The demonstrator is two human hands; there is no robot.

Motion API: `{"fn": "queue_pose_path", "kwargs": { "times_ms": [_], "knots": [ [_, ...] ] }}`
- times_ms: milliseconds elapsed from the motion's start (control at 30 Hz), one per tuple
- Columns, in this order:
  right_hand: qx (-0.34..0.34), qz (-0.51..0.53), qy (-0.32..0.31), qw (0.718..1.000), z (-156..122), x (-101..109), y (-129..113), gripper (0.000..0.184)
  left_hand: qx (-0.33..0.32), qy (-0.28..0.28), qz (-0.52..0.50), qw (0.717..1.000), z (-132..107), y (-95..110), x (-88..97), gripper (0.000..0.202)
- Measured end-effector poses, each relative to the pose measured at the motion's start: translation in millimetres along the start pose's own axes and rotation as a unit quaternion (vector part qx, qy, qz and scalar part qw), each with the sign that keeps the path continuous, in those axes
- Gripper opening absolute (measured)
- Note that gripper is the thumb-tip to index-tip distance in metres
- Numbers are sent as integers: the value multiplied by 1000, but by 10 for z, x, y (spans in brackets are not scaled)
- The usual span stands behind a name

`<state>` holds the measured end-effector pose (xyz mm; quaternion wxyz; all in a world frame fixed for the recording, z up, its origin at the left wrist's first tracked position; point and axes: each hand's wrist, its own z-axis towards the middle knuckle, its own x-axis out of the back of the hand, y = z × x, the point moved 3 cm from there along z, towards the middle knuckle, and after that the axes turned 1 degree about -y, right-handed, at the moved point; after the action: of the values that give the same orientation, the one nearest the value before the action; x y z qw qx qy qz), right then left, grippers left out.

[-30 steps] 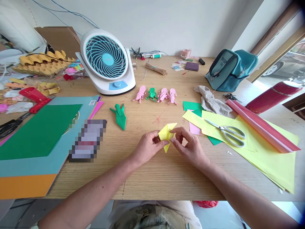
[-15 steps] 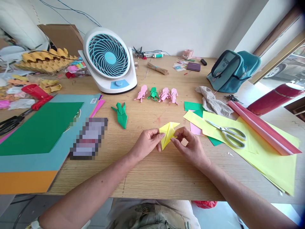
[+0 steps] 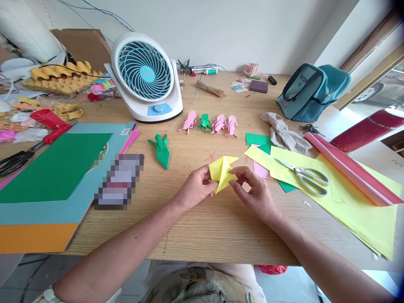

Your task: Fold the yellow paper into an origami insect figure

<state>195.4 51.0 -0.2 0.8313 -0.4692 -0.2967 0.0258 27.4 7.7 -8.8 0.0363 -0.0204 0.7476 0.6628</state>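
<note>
A partly folded yellow paper piece (image 3: 221, 171) is held just above the wooden table (image 3: 202, 227) near its front middle. My left hand (image 3: 195, 189) pinches its left side with thumb and fingers. My right hand (image 3: 256, 194) pinches its right edge, fingers curled. A folded green paper figure (image 3: 162, 150) lies to the left of it. Beyond it stands a row of small folded frogs, pink (image 3: 189, 121) and green (image 3: 204, 122).
Scissors (image 3: 303, 176) lie on yellow sheets (image 3: 356, 206) at the right, beside a pink paper roll (image 3: 347, 167), a cloth (image 3: 284, 134) and a teal bag (image 3: 312, 91). A white-and-blue fan (image 3: 145, 75) stands at the back. Green card (image 3: 53, 166) covers the left.
Both hands turned the yellow piece and lifted it slightly away from me, so its flap now stands more upright. The view shifted a little.
</note>
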Motion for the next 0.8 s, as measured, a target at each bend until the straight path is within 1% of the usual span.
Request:
{"fn": "queue_pose_path", "kwargs": {
  "times_ms": [67, 133, 233, 300, 367, 500, 600, 700, 800],
  "knots": [
    [2, 2, -5, 1000, 3, 3, -7, 15, -1, 7, -10, 1000, 14, -19, 12, 36],
    [11, 3, -11, 1000, 7, 10, -20, 16, -19, 10, -17, 1000, 30, -32, 27, 37],
    [42, 2, -23, 999, 9, 16, -44, 26, -41, 19, -15, 999, 51, -53, 53, 36],
    [63, -9, -27, 998, 7, 13, -56, 33, -41, 27, -10, 999, 60, -76, 64, 36],
    [75, -26, -15, 997, 3, 11, -59, 35, -38, 29, -2, 999, 59, -99, 61, 37],
    [82, -51, 23, 995, -1, 17, -62, 32, -56, 41, 71, 995, 20, -104, 33, 39],
    [95, -61, 27, 993, 0, 20, -78, 25, -80, 48, 127, 987, -26, -62, 1, 41],
    [104, -54, 27, 993, 2, 23, -91, 18, -83, 50, 141, 985, -62, -13, -24, 54],
    [99, -11, 34, 994, 2, 28, -82, 13, -82, 43, 139, 986, -82, 19, -46, 62]
  ]
}}
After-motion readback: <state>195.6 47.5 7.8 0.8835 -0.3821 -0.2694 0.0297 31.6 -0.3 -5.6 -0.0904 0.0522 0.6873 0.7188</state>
